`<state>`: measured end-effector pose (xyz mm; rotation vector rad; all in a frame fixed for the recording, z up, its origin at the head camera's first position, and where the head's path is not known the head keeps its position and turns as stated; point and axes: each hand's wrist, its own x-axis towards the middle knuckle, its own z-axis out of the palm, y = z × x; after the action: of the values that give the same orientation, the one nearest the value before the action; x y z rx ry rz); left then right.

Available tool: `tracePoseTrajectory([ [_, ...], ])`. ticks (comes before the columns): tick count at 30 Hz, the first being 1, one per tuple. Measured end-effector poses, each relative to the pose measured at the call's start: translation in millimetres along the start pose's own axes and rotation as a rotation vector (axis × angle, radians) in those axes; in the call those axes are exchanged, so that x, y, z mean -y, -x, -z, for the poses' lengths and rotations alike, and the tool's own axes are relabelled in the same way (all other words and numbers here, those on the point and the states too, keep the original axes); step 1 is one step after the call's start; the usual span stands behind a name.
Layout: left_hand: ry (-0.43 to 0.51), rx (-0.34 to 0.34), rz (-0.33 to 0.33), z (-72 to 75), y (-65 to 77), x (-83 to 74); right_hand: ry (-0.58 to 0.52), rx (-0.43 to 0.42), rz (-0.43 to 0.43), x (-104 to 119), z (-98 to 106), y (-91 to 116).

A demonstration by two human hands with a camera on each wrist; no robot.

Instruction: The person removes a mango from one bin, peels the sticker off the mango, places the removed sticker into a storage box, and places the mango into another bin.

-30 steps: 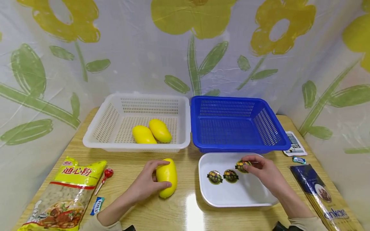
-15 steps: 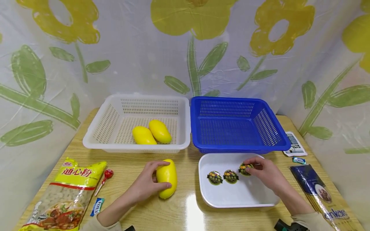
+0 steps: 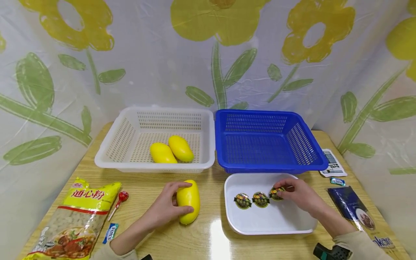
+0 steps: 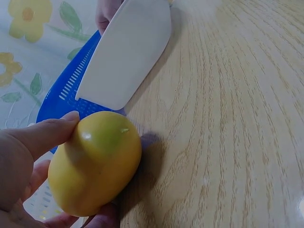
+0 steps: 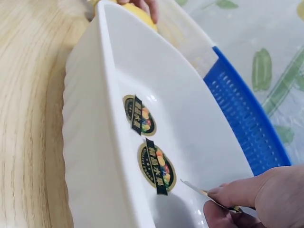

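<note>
My left hand (image 3: pixel 164 206) grips a yellow mango (image 3: pixel 190 202) on the table, thumb on the near side and fingers at the far end. The left wrist view shows that mango (image 4: pixel 97 161) tinged green near its tip. Over the white tray (image 3: pixel 269 222), my right hand (image 3: pixel 300 196) pinches a round fruit sticker (image 3: pixel 274 193) between thumb and fingers. Seen from the right wrist, the held sticker (image 5: pixel 194 188) stands nearly edge-on, lifted off the tray floor. Two matching stickers, one on the left (image 3: pixel 242 201) and one in the middle (image 3: pixel 260 199), lie flat in the tray.
Behind, a white basket (image 3: pixel 113 164) holds two mangoes (image 3: pixel 180 148) beside a blue basket (image 3: pixel 269 167). At left lie a macaroni bag (image 3: pixel 78 216), a lollipop (image 3: pixel 122 196) and a small wrapped candy (image 3: pixel 111 233). At right are a white packet (image 3: pixel 333 164) and a dark blue package (image 3: pixel 347 204).
My right hand has drawn the pinched sticker slightly to the right and nearer, away from the two flat ones. My left hand keeps its grip on the mango in the same spot.
</note>
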<state>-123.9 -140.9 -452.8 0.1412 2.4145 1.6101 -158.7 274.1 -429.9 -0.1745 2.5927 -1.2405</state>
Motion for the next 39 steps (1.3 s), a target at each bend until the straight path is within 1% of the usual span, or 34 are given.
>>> tracePoseTrajectory([
  [3, -0.001, 0.000, 0.002, -0.2, 0.9, -0.6, 0.036, 0.004, 0.029, -2, -2, -1],
  [10, -0.015, 0.004, 0.001, -0.2, 1.3, -2.3, 0.306, -0.027, 0.187, -10, -11, -7],
  [13, -0.015, 0.006, -0.001, 0.0, 1.4, -2.2, 0.354, -0.027, 0.213, -12, -14, -9],
  [17, -0.015, 0.009, -0.009, 0.0, 1.3, -2.2, 0.392, -0.024, 0.219, -14, -16, -10],
  [20, -0.019, 0.008, -0.015, -0.1, 1.1, -2.6, 0.429, -0.038, 0.230, -13, -17, -11],
  [23, -0.025, 0.007, -0.017, -0.2, 1.2, -3.3, 0.515, -0.079, 0.283, -12, -18, -11],
  [28, -0.030, 0.006, -0.013, -0.1, 1.4, -3.8, 0.647, -0.177, 0.362, -11, -22, -7],
  [31, -0.031, 0.004, -0.010, -0.1, 1.4, -3.3, 0.640, -0.169, 0.363, -9, -25, -5],
  [33, -0.033, 0.004, -0.007, -0.2, 1.2, -3.0, 0.619, -0.137, 0.359, -8, -25, -4],
  [35, -0.038, 0.001, -0.006, -0.2, 0.9, -2.9, 0.568, -0.083, 0.336, -8, -24, -4],
  [39, -0.036, 0.003, -0.005, -0.6, 0.3, -3.1, 0.464, -0.011, 0.287, -12, -21, -6],
])
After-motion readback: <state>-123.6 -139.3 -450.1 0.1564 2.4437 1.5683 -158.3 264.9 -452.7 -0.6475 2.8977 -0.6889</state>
